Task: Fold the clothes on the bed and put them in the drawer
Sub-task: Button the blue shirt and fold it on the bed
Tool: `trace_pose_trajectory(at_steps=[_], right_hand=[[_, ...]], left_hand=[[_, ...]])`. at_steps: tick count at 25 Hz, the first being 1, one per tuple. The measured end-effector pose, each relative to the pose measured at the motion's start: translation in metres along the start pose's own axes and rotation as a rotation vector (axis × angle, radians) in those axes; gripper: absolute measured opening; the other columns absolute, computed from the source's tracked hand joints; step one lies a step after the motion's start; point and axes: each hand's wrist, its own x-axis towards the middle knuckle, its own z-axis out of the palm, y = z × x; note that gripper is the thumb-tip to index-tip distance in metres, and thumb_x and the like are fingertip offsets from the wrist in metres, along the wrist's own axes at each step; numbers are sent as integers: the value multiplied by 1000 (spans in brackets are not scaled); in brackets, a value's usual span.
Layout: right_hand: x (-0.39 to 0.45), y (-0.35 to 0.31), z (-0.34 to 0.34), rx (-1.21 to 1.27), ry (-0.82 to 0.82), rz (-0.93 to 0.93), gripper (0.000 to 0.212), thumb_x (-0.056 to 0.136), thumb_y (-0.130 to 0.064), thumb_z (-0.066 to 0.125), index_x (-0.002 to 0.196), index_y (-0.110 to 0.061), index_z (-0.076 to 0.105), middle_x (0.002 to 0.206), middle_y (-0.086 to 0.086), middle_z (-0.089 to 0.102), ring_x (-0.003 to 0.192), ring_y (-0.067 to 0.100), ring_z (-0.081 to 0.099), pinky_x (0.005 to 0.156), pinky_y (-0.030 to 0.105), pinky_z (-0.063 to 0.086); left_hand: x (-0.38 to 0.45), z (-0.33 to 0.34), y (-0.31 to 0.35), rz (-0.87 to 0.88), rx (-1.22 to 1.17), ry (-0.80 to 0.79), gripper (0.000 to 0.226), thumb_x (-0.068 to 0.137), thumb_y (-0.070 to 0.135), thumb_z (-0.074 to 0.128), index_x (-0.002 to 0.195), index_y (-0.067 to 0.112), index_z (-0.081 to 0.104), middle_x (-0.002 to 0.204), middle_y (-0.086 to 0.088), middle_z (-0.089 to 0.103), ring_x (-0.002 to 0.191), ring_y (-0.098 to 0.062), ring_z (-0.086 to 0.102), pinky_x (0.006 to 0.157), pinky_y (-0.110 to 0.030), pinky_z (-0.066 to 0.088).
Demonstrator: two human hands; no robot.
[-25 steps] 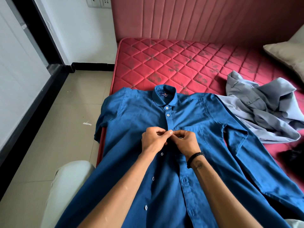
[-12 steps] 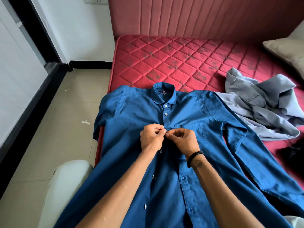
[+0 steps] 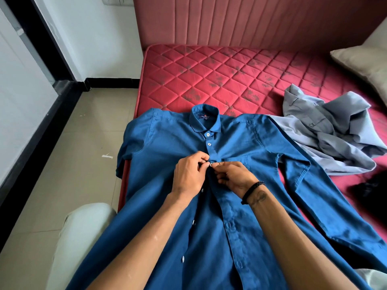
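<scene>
A red quilted mattress point(image 3: 209, 76) sits against a pink padded headboard point(image 3: 251, 19) in a daylit room, with a beige pillow point(image 3: 362, 59) at right, white wall point(image 3: 100, 34), black skirting point(image 3: 113, 82) and pale tiled floor point(image 3: 69, 164).

Both hands meet fingertip to fingertip, forearms reaching forward.

The left hand point(image 3: 189, 174) has its fingers curled, thumb and forefinger pinching at the meeting point. The right hand point(image 3: 235, 175), just right of that pinch, curls its fingers inward and pinches too. A dark braided band point(image 3: 252, 191) circles the right wrist, behind the grip, with a tattoo point(image 3: 259, 198) on the forearm below it.
</scene>
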Motion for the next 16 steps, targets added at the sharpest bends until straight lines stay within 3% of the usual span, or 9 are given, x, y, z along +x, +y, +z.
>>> trace_pose_trajectory(at_steps=[3,5,6,9,12,16], right_hand=[[-11,10,-5,-120,222,-171,13,95,-10,68,82,-12,71,70,2,63,61,13,54,59,26,47],[-31,26,-7,-334,381,-342,8,87,-19,78,83,-19,72,70,-5,66,59,10,58,63,27,50],[-44,36,-6,-434,407,-400,13,82,-25,83,86,-21,71,74,-8,66,60,8,59,64,26,51],[-70,66,3,-785,452,-438,33,74,-39,88,97,-28,68,94,-10,60,79,10,59,67,31,48],[-74,80,8,-1038,524,-488,26,82,-43,79,98,-24,71,99,-5,59,98,20,60,62,33,47],[-72,72,12,-1183,556,-463,17,98,-27,57,92,-14,65,97,3,59,100,29,58,60,34,37]], left_hand=[[-4,-16,1,-20,39,-55,30,76,29,87,101,30,71,85,13,63,62,-1,54,71,-30,54],[-19,-26,3,-5,91,-76,12,83,27,81,93,29,74,80,12,59,63,0,54,73,-33,54],[-29,-27,3,14,127,-104,5,87,25,77,92,27,75,81,10,61,67,-2,57,74,-35,54],[-56,-23,4,20,285,-254,13,96,22,67,106,21,76,100,-1,66,94,-24,65,83,-42,54],[-58,-25,5,16,398,-316,13,96,20,66,107,18,73,106,-4,64,102,-29,63,85,-42,52],[-59,-26,13,-45,499,-351,15,93,10,69,106,16,68,111,-5,63,106,-28,60,84,-39,51]])
